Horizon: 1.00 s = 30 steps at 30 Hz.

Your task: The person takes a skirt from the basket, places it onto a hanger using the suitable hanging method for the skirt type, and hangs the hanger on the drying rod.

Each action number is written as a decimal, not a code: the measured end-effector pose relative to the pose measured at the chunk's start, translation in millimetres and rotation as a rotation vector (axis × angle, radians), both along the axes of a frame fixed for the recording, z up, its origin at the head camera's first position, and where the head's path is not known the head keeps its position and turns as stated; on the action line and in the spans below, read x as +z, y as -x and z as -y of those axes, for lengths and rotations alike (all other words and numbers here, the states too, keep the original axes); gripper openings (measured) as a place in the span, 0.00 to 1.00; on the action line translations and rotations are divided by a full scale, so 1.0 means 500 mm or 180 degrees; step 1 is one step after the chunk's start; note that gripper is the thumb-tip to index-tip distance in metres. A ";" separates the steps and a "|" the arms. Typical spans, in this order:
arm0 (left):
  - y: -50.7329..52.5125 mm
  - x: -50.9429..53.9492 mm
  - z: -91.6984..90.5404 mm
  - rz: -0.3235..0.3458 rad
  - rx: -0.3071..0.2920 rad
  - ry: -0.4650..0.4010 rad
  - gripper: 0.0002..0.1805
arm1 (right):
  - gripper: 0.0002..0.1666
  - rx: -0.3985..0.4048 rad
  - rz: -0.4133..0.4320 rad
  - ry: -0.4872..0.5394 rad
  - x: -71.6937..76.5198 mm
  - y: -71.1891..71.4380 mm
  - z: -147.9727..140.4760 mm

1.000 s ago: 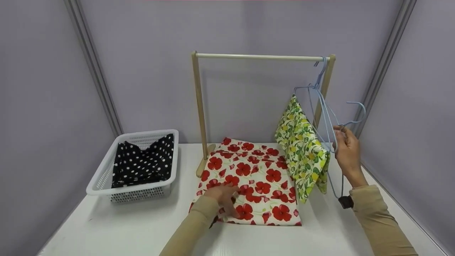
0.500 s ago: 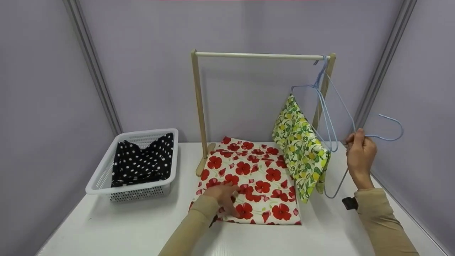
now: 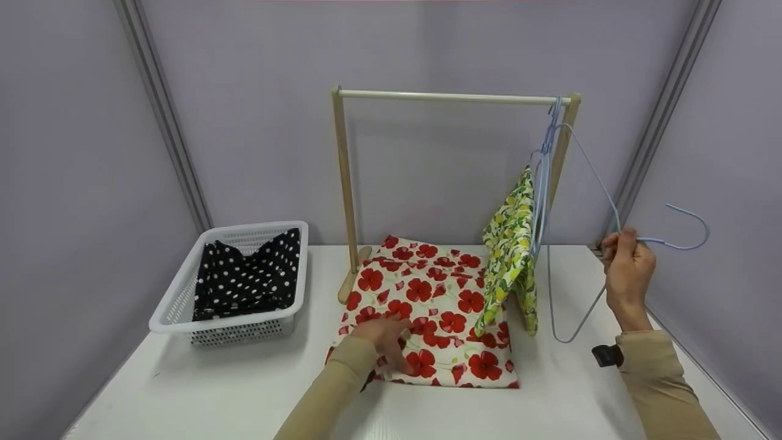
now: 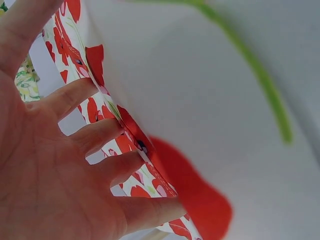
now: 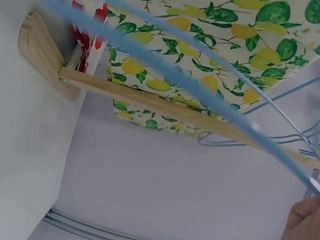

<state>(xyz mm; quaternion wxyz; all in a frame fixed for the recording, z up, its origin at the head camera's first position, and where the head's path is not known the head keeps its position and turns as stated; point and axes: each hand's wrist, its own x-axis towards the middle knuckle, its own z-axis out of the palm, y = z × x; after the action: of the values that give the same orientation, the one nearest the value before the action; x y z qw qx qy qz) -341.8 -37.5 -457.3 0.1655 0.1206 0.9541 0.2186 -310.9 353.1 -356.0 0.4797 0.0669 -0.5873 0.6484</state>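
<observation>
My left hand (image 3: pixel 383 343) lies with spread fingers on the red-flowered white cloth (image 3: pixel 452 321), which is spread on the table. In the left wrist view the fingertips of the left hand (image 4: pixel 65 150) touch that cloth (image 4: pixel 175 175). At the right, my right hand (image 3: pixel 629 275) pinches a blue wire hanger (image 3: pixel 589 165) near its neck, the hook pointing right. Beside it, a lemon-print cloth (image 3: pixel 510 244) hangs from a hanger on the rack (image 3: pixel 452 96), with other blue hangers (image 3: pixel 544 177) bunched there. The right wrist view shows the held hanger (image 5: pixel 200 90) passing before the lemon cloth (image 5: pixel 240 30).
A white basket (image 3: pixel 165 311) with a black polka-dot cloth (image 3: pixel 250 275) inside stands at the left. The rack's wooden posts (image 3: pixel 344 183) rise at both ends of the bar. Grey walls (image 3: pixel 427 49) enclose the white table (image 3: pixel 244 391).
My right hand has moved right and slightly down, drawing the hanger out from the others. The lemon cloth has turned more edge-on. My left hand stays in place.
</observation>
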 end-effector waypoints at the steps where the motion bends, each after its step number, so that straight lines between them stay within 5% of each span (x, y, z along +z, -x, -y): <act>1: 0.000 0.000 -0.001 0.0004 0.0014 -0.0008 0.50 | 0.31 0.0047 -0.0037 0.0020 -0.001 0.000 0.000; 16: 0.002 0.003 0.003 0.0090 -0.0093 0.0021 0.49 | 0.24 0.0827 -0.0362 -0.0271 0.009 0.005 0.032; 30: -0.005 0.004 0.006 0.0013 -0.0191 -0.0059 0.48 | 0.22 0.1069 0.0051 -0.0763 0.021 0.002 0.147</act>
<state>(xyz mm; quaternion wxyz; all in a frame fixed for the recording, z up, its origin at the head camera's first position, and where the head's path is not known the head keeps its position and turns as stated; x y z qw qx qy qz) -339.4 -40.6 -455.1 0.1729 0.1503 0.9476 0.2226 -312.0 279.4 -345.7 0.3488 0.2154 -0.6447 0.6453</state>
